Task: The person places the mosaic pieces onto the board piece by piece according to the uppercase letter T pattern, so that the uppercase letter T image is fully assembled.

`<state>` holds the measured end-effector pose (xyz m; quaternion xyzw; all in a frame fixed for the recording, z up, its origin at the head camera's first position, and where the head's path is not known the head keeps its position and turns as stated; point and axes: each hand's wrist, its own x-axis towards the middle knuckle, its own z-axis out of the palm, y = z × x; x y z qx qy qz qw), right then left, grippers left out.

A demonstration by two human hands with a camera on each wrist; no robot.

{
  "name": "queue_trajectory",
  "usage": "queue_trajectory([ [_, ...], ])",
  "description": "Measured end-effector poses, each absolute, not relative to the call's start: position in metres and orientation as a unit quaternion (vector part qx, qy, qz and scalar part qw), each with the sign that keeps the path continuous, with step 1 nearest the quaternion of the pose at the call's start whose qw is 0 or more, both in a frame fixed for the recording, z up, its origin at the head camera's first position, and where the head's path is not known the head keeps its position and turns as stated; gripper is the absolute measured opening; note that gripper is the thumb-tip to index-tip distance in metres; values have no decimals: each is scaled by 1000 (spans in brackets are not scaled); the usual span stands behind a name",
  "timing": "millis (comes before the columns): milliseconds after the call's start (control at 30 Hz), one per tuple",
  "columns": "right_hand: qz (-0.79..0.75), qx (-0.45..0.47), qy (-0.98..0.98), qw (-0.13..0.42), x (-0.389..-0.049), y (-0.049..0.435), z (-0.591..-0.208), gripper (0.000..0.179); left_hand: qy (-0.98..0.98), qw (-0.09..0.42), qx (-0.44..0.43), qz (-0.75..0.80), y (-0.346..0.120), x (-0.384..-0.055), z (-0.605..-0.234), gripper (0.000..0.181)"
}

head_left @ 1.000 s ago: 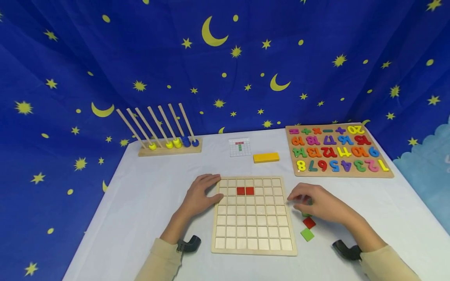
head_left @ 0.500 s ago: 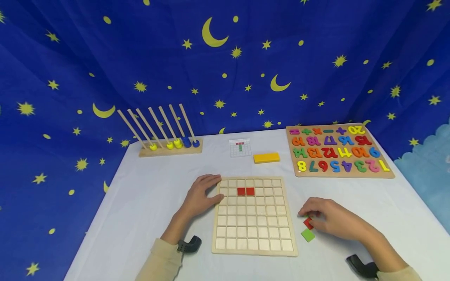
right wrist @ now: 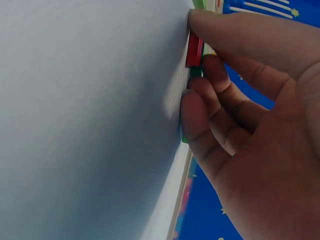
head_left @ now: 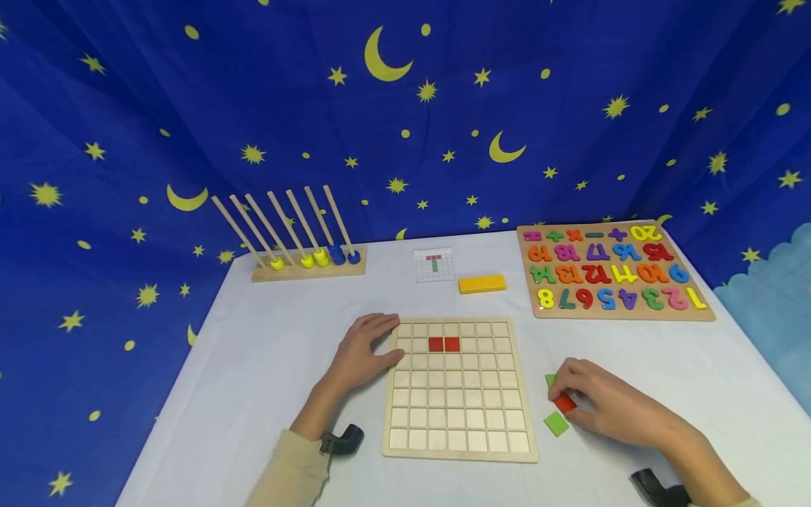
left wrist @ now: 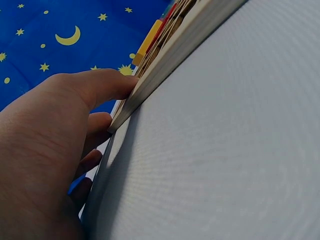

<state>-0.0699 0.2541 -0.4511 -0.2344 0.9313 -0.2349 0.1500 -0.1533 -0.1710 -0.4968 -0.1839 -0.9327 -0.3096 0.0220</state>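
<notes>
My left hand (head_left: 361,355) rests at the left side of a wooden grid board (head_left: 460,457), its thumb on the rim and its fingers by the far corner. Two red square tiles (head_left: 444,344) sit side by side in the board's second row from the far end. To the right of the board, my right hand (head_left: 614,405) pinches a red tile (head_left: 564,403) between thumb and fingers, low over the cloth. A green tile (head_left: 556,424) lies just in front of it. Another green tile (head_left: 550,379) peeks out behind the fingertips, partly hidden.
Beyond the board lie a pattern card (head_left: 434,265) with a red and green T and a yellow block (head_left: 482,284). A peg abacus (head_left: 308,265) stands at the back left. At the back right is a number puzzle board (head_left: 624,314). A starry blue curtain (head_left: 304,84) hangs behind.
My right hand has moved away from the board's right edge, toward me and rightward, down to the loose tiles, and now grasps the red one. The left hand has stayed put.
</notes>
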Motion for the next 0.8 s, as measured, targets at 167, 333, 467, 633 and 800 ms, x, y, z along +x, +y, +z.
queue_trajectory([
  [167, -217, -208, 943, 143, -69, 256, -452, 25, -933, 21, -182, -309, -171, -154, -497, 64],
  [333, -211, -211, 944, 144, -69, 259, -450, 30, -934, 21, -180, -309, -171, -153, -496, 64],
  [467, -211, -226, 940, 143, -68, 262, -450, 31, -933, 21, -181, -311, -170, -153, -496, 64],
  [633, -217, -226, 938, 146, -69, 265, -451, 30, -934, 20, -182, -306, -170, -153, -497, 64],
  [800, -214, -214, 941, 151, -70, 265, -451, 28, -935, 22, -179, -306, -171, -153, -496, 64],
])
